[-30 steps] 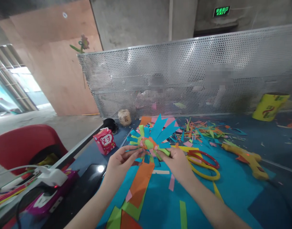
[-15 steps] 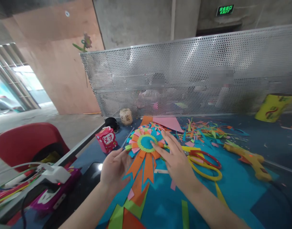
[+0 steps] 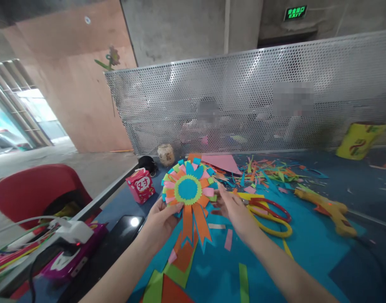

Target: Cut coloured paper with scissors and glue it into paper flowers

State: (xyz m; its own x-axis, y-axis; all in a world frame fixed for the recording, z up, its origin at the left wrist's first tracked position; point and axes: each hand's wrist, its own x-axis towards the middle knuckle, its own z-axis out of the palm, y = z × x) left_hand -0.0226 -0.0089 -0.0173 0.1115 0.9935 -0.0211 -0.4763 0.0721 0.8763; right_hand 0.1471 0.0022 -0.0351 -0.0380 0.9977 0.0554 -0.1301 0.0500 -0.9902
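Note:
A paper rosette [image 3: 188,189] faces me, with a blue centre, a green zigzag ring, strips in several colours around it and orange tails edged in blue. My left hand [image 3: 163,216] grips its lower left edge, thumb in front and the other fingers partly hidden behind. At the right edge is my right hand [image 3: 232,206], its fingertips closed on the rim and partly hidden behind the strips. Scissors [image 3: 270,214] with red and yellow handles lie just right of that hand. Beneath the rosette are orange and green paper pieces [image 3: 183,252] on a blue sheet [image 3: 218,277].
A yellow glue gun [image 3: 330,210] lies at the right, near a yellow roll [image 3: 360,141]. Paper scraps [image 3: 265,170] are heaped at the back before a perforated metal screen [image 3: 243,105]. On the left are a pink box [image 3: 140,185], a phone [image 3: 126,231] and a white plug [image 3: 74,232].
The rosette has tilted up to face me and its tails have swung slightly right. My right hand has moved from its front to its right edge; my left thumb now presses the front.

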